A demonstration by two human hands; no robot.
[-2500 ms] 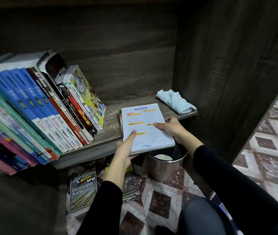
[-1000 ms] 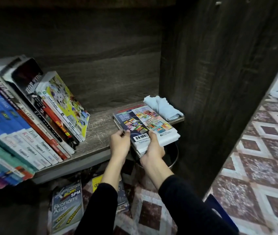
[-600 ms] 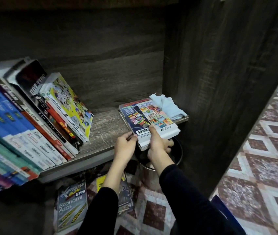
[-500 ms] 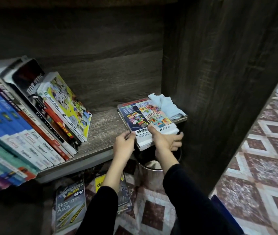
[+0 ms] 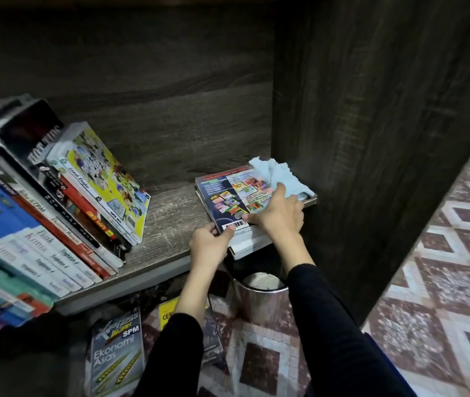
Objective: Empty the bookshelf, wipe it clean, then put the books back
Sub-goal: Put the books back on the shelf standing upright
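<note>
A small stack of books (image 5: pixel 228 193) lies flat at the right end of the dark wooden shelf (image 5: pixel 167 224), its top cover dark blue with colourful pictures and a barcode. My left hand (image 5: pixel 209 245) pinches the stack's near left corner by the barcode. My right hand (image 5: pixel 278 213) lies on top of the stack with its fingers spread, reaching to the light blue cloth (image 5: pixel 281 176) at the back right corner. A row of leaning books (image 5: pixel 56 213) fills the shelf's left side.
Below the shelf stands a metal bin (image 5: pixel 259 296) with something white inside. Books lie on the patterned tile floor, one titled Ekonomi Asas (image 5: pixel 116 356). The shelf's dark side panel (image 5: pixel 371 138) rises on the right.
The book I held open was shut and laid on the stack. My right hand has moved from the stack's near edge up over the cover to the cloth. The left hand stays at the corner.
</note>
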